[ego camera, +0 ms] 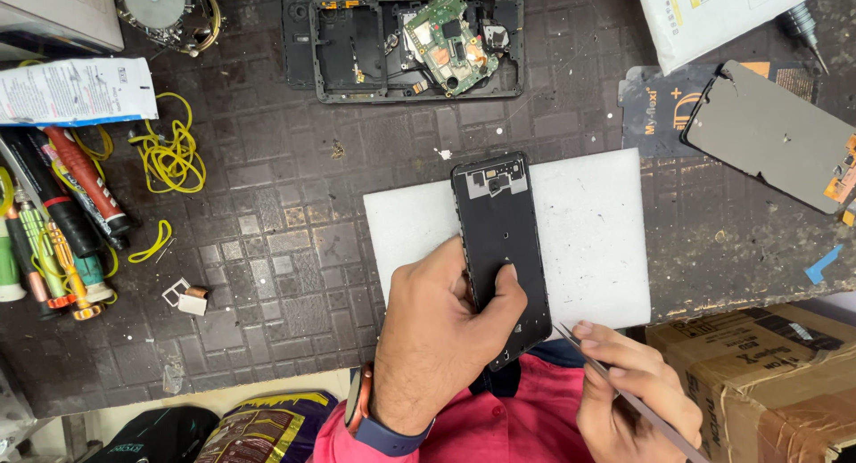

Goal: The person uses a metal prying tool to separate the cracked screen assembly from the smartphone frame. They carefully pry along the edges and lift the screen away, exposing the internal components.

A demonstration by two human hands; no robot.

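Note:
My left hand (441, 338) grips the lower end of a black phone frame (499, 231), thumb pressed on its inner face. The frame lies lengthwise on a white foam pad (588, 240). My right hand (637, 396) holds thin metal tweezers (588, 354) near the frame's bottom right corner, the tip just short of it. At the back of the table a second opened black phone body (357, 49) lies flat with a green circuit board (450, 40) resting in it. A detached grey display panel (771, 133) sits at the right.
Tubes, screwdrivers and pens (53, 222) crowd the left edge beside yellow rubber bands (169, 155). A small metal tray piece (185, 295) lies loose on the dark mat. A cardboard box (767, 374) stands at the lower right, a white plastic bag (713, 13) at the top right.

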